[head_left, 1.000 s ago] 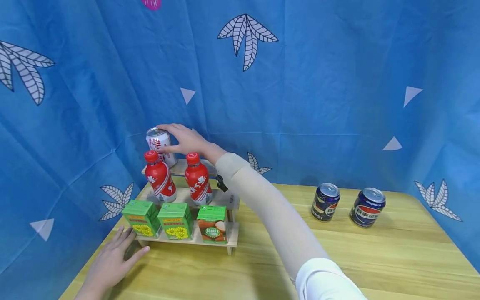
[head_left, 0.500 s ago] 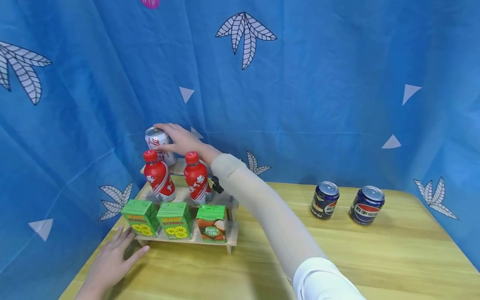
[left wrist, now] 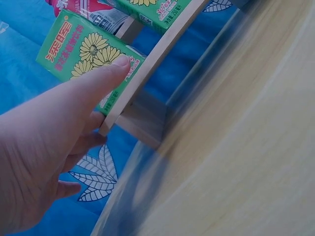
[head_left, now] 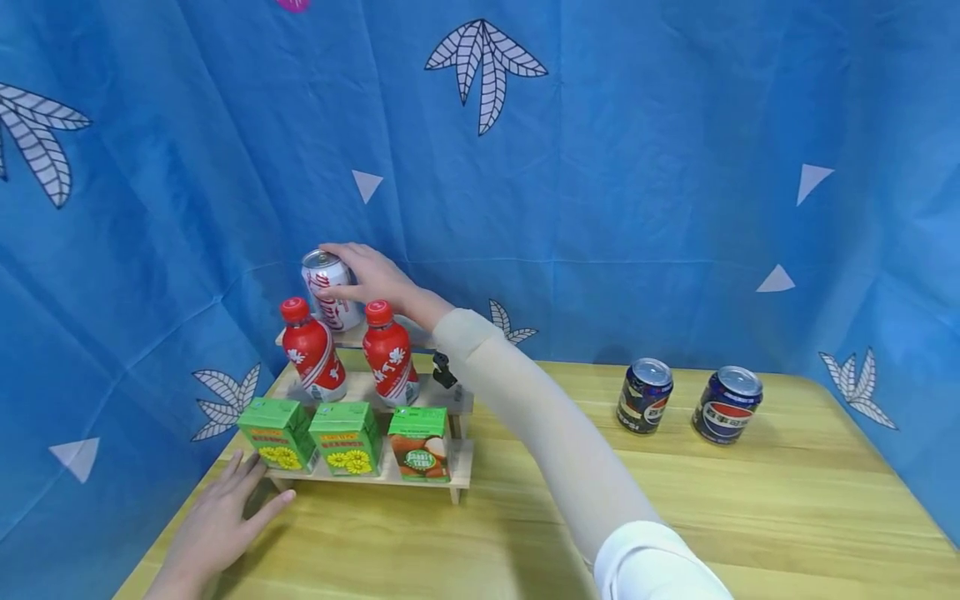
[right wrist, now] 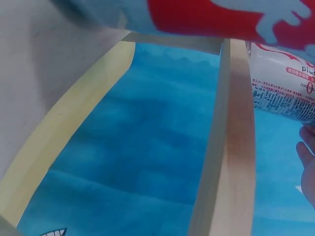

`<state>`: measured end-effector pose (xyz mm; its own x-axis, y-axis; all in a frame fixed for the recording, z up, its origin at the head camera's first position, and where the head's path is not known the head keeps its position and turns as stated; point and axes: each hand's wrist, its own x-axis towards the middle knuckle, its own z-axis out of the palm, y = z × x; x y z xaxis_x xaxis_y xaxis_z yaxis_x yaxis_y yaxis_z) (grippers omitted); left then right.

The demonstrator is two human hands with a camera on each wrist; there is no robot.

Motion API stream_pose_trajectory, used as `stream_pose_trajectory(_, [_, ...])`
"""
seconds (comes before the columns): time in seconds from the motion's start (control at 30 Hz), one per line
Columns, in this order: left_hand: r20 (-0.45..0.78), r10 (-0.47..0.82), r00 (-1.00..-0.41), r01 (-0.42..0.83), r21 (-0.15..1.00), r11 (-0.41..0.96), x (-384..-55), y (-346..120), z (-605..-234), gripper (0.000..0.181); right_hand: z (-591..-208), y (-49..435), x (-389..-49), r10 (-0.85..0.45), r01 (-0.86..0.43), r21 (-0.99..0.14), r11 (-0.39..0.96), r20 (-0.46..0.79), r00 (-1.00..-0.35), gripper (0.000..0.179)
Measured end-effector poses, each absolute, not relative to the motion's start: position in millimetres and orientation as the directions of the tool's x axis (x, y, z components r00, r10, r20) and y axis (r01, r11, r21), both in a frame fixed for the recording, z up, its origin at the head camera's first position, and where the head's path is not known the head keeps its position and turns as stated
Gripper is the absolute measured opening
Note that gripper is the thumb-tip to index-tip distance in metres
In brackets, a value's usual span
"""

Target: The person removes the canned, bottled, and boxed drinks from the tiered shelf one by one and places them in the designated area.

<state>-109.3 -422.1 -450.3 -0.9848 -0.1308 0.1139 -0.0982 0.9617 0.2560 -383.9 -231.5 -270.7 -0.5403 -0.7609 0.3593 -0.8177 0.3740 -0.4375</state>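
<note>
On the top tier of a wooden three-tier rack (head_left: 461,467), my right hand (head_left: 378,279) grips a white cola can (head_left: 317,275) with red lettering, thumb on its front and fingers over its top edge. The same can (right wrist: 280,81) shows at the right edge of the right wrist view, with a few fingertips (right wrist: 306,155) below it. My left hand (head_left: 216,521) lies with extended fingers at the rack's lower left end. In the left wrist view its thumb (left wrist: 106,78) overlaps a green drink carton (left wrist: 64,46), and its other fingers reach past the shelf end.
Two red bottles (head_left: 311,354) stand on the middle tier, below my right forearm. Three green cartons (head_left: 345,442) line the bottom tier. Two dark blue Pepsi cans (head_left: 645,396) stand at the table's back right. A blue curtain (head_left: 637,167) encloses the back and sides.
My right hand has moved slightly right along the top tier with the white can. The left hand stays at the rack's end. The head view has shifted a little.
</note>
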Motion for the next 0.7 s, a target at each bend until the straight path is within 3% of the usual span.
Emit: stream_pose_trajectory(0.7, [0.099, -0.117, -0.988, -0.088, 0.261, 0.961, -109.1, -422.2, -450.7, 0.084, -271.3, -183.7, -375.8, -0.739, -0.836, -0.381, 0.395, 0.408, -0.536, 0.072])
